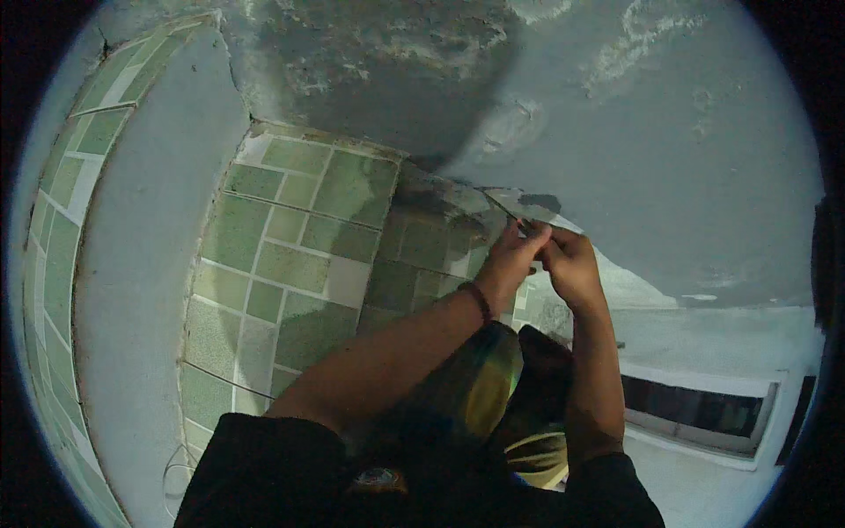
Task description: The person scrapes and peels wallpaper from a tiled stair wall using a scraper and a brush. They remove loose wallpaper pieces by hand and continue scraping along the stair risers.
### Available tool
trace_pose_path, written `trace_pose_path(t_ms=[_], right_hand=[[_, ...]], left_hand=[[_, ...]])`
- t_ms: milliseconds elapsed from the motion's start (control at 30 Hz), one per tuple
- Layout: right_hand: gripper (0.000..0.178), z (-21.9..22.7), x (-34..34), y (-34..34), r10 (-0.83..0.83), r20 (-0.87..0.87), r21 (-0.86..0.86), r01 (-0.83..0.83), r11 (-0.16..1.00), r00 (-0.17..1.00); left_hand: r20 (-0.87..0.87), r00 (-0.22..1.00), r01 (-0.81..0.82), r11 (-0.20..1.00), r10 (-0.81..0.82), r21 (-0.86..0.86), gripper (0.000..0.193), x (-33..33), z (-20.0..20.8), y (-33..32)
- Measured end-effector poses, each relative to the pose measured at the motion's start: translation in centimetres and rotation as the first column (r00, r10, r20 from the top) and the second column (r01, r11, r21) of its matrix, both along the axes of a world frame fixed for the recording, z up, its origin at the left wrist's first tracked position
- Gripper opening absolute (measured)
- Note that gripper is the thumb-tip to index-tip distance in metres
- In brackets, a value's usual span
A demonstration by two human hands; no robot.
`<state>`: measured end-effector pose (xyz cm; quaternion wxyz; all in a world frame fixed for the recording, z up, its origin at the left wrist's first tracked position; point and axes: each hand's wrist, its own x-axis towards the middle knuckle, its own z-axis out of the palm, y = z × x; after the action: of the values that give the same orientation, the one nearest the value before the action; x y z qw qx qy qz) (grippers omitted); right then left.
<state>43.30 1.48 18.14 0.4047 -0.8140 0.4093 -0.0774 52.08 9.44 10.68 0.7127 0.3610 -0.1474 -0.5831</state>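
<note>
Left fingers [512,239] and right fingers [566,245] pinching a slim straight rod [502,207], rough grey surface [396,79], mottled rectangular green tiles [356,187]

Apparently a home's porch or yard: rectangular green-and-white patchwork tiles [352,189], stained grey cement [378,75] along their far edge, white-framed oblong window [695,409].

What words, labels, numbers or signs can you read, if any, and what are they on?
None can be read.
Black shirt: a small print, too blurred to tell if it has letters.
Green tiles: no lettering visible.
Thin stick by the left hand and right hand: too small to tell.
</note>
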Motion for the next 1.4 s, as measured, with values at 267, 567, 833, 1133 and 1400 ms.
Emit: trace_pose_path(t_ms=[267, 567, 833, 1133, 1400], right_hand=[[0.037, 2.6, -1.1, -0.1, 0.03, -0.008, -0.068, -0.031, 0.997, 1.0], [0.04, 3.2, -3.2, -0.9, -0.027, 0.03, -0.087, 0.03, 0.996, 0.999], [0.039, 3.1, -2.9, -0.5, -0.033, 0.043, -0.021, 0.034, 0.999, 0.999], [0.036, 1.9, -1.7, -0.3, 0.002, 0.081, -0.085, 0.005, 0.996, 0.997], [0.036, 1.5, -1.6, -0.1, -0.07, 0.079, -0.059, 0.075, 0.995, 0.994]], left_hand=[[-0.017, 0.985, 0.169, 0.98, -0.172, -0.106, 0.082, -0.3, 1.1, 0.5], [0.071, 0.972, 0.235, 0.958, -0.226, -0.164, 0.071, -0.2, 1.6, 0.4], [0.067, 0.971, 0.239, 0.96, -0.231, -0.145, 0.082, -0.3, 1.7, 0.3], [0.034, 0.99, 0.138, 0.979, -0.135, -0.151, 0.057, -0.2, 1.1, 0.4], [0.029, 1.0, 0.016, 0.994, -0.013, -0.104, 0.082, -0.6, 1.2, 0.4]])
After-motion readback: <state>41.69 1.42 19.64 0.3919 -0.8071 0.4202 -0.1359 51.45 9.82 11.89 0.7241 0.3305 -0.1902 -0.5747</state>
